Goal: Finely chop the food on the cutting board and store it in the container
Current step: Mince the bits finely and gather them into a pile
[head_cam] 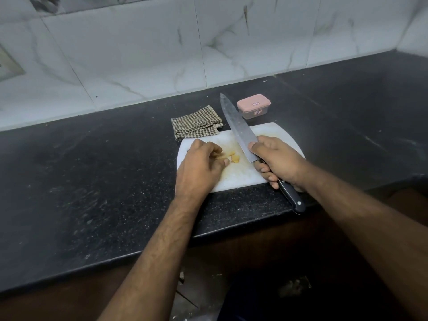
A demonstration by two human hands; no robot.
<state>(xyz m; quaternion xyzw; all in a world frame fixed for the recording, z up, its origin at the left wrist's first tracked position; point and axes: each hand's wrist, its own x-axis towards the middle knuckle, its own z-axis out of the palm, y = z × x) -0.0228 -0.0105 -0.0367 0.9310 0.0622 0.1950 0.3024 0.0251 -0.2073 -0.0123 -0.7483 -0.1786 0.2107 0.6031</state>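
Currently, right hand [279, 159] grips knife [236, 128] above cutting board [240, 174]; left hand [200, 167], fingers curled, steadies food pieces [234, 157] on it.

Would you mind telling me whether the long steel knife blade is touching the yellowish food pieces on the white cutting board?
Apart. The head view shows bare white cutting board between the long steel knife blade and the yellowish food pieces.
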